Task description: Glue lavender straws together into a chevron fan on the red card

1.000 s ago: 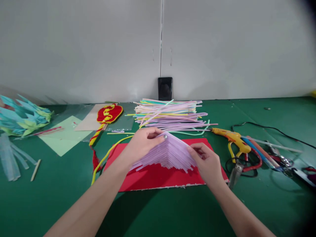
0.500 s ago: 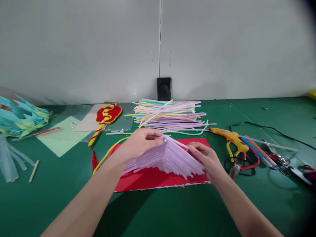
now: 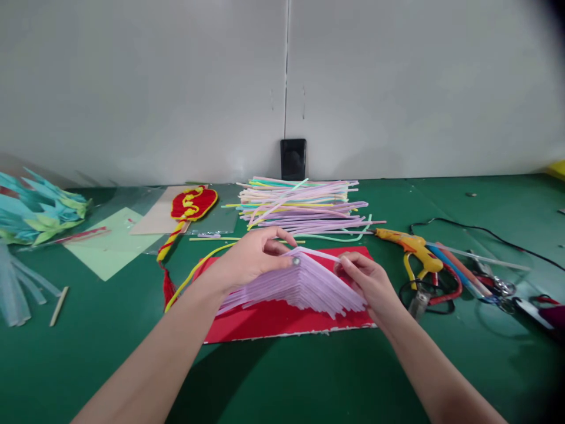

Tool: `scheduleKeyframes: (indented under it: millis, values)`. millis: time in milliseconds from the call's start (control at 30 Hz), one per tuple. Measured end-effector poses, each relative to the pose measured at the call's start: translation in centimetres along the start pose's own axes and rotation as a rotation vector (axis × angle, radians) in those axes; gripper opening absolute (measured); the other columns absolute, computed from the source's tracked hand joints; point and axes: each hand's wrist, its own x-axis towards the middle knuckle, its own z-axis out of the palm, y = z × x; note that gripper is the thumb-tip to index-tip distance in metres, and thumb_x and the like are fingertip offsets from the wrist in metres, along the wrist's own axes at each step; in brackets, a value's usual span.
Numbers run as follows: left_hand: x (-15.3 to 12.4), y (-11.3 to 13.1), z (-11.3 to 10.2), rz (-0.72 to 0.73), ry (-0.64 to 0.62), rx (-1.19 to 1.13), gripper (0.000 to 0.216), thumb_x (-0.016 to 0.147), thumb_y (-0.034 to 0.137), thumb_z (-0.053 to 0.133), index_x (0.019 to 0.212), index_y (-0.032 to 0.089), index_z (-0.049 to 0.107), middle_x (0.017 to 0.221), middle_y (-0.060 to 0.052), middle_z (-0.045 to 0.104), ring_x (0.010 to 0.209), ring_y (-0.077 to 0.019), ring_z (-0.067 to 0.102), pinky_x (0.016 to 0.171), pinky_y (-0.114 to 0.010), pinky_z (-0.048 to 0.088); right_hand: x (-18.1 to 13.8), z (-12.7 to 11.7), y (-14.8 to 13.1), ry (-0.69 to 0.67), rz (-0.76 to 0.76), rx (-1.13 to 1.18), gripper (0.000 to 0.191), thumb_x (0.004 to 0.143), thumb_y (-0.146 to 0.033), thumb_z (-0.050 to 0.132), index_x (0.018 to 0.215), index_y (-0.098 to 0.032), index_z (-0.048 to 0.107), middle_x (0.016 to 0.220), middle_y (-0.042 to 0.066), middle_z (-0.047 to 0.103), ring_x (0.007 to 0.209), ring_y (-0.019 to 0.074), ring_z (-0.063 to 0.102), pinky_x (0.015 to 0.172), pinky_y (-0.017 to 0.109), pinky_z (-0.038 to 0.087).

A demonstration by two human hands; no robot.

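Lilac pipe cleaners [image 3: 306,288], bent at the middle and packed side by side in a peaked stack, lie over a red board [image 3: 282,325]. The topmost pipe cleaner [image 3: 318,254] runs between my two hands along the far edge of the stack. My left hand [image 3: 247,262] has its thumb at the bend, with the fingers curled behind it; it covers part of the left side. Thumb and finger of my right hand [image 3: 368,281] pinch the right length of that same pipe cleaner. Its tip is hidden by the fingers.
Loose pastel pipe cleaners [image 3: 300,206] are piled behind the board, near an upright phone [image 3: 293,159]. On the right are a yellow glue gun [image 3: 410,247] and its black cord. A red-and-yellow fan ornament [image 3: 194,203] and pale green paper [image 3: 110,241] lie left.
The top pipe cleaner's bend sits slightly lower and closer to the stack. My left index finger has lifted a little off the bend. The right hand has barely moved.
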Motion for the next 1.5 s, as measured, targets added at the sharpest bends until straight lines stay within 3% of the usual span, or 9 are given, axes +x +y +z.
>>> scheduleKeyframes:
  millis: [367, 667, 767, 833, 933, 1067, 1233, 1400, 1500]
  values:
    - [-0.6, 0.9, 0.1, 0.024, 0.032, -0.048, 0.027, 0.072, 0.027, 0.068, 0.095, 0.022, 0.055, 0.075, 0.003, 0.067, 0.07, -0.0139, 0.062, 0.065, -0.025, 0.043, 0.4, 0.4, 0.7, -0.059, 0.028, -0.233, 0.034, 0.077, -0.047, 0.061, 0.097, -0.021, 0.07, 0.1, 0.007, 0.07, 0.094, 0.0216, 0.063, 0.08, 0.034, 0.049]
    - [-1.0, 1.1, 0.1, 0.107, 0.173, 0.033, 0.042, 0.074, 0.024, 0.065, 0.114, 0.025, 0.054, 0.073, 0.003, 0.064, 0.072, -0.0145, 0.06, 0.065, -0.026, 0.044, 1.9, -4.1, -0.2, 0.561, -0.343, -0.685, 0.033, 0.083, -0.045, 0.052, 0.091, -0.017, 0.067, 0.09, 0.008, 0.066, 0.076, 0.0186, 0.059, 0.066, 0.031, 0.048]
    - [-1.3, 1.4, 0.2, 0.129, 0.183, 0.041, 0.043, 0.075, 0.023, 0.063, 0.117, 0.026, 0.054, 0.074, 0.003, 0.063, 0.072, -0.014, 0.059, 0.064, -0.026, 0.044, 2.3, -7.5, -1.0, 0.768, -0.39, -1.005, 0.032, 0.084, -0.041, 0.049, 0.091, -0.015, 0.067, 0.088, 0.012, 0.064, 0.09, 0.0254, 0.056, 0.081, 0.041, 0.044]
    - [-1.4, 1.6, 0.3, 0.137, 0.177, 0.04, 0.044, 0.075, 0.021, 0.062, 0.119, 0.025, 0.053, 0.074, 0.003, 0.062, 0.071, -0.014, 0.059, 0.064, -0.026, 0.044, 2.4, -9.2, -1.2, 0.88, -0.251, -1.164, 0.036, 0.083, -0.043, 0.049, 0.093, -0.013, 0.066, 0.097, 0.018, 0.062, 0.101, 0.0331, 0.053, 0.087, 0.048, 0.039]
    - [-1.5, 1.8, 0.4, 0.147, 0.165, 0.026, 0.047, 0.075, 0.021, 0.062, 0.121, 0.024, 0.052, 0.074, 0.002, 0.063, 0.071, -0.0142, 0.059, 0.065, -0.026, 0.045, 2.6, -10.4, -0.7, 0.84, 0.025, -1.252, 0.056, 0.077, -0.059, 0.05, 0.102, -0.011, 0.063, 0.103, 0.025, 0.06, 0.1, 0.0402, 0.053, 0.079, 0.051, 0.04]
    - [-1.5, 1.6, 0.6, 0.153, 0.135, 0.025, 0.049, 0.076, 0.019, 0.061, 0.123, 0.024, 0.052, 0.076, 0.002, 0.063, 0.071, -0.014, 0.06, 0.065, -0.026, 0.046, 3.3, -10.5, 0.7, 0.757, 0.191, -1.354, 0.066, 0.074, -0.062, 0.05, 0.106, -0.006, 0.061, 0.097, 0.027, 0.063, 0.094, 0.0403, 0.057, 0.076, 0.049, 0.041]
    - [-1.4, 1.2, 0.8, 0.184, 0.095, 0.059, 0.051, 0.076, 0.021, 0.062, 0.126, 0.026, 0.051, 0.084, 0.001, 0.067, 0.079, -0.0154, 0.062, 0.07, -0.027, 0.046, 3.3, -10.7, 1.4, 0.776, 0.145, -1.392, 0.052, 0.078, -0.055, 0.046, 0.097, -0.011, 0.066, 0.088, 0.02, 0.066, 0.089, 0.0364, 0.059, 0.074, 0.045, 0.042]
    - [-1.5, 1.4, 0.9, 0.181, 0.109, 0.066, 0.051, 0.077, 0.019, 0.062, 0.126, 0.025, 0.05, 0.081, 0.001, 0.066, 0.078, -0.0151, 0.061, 0.069, -0.027, 0.046, 2.4, -10.4, -1.0, 0.992, -0.037, -1.164, 0.049, 0.08, -0.054, 0.046, 0.104, -0.013, 0.062, 0.094, 0.015, 0.061, 0.086, 0.0307, 0.055, 0.075, 0.041, 0.041]
    - [-1.6, 1.8, 0.9, 0.178, 0.145, 0.058, 0.051, 0.077, 0.019, 0.061, 0.127, 0.024, 0.05, 0.079, 0.001, 0.065, 0.075, -0.0149, 0.061, 0.067, -0.026, 0.046, 1.6, -8.7, -3.1, 0.953, -0.166, -1.012, 0.037, 0.077, -0.056, 0.054, 0.081, -0.02, 0.058, 0.078, 0.007, 0.053, 0.075, 0.0238, 0.05, 0.07, 0.037, 0.039]
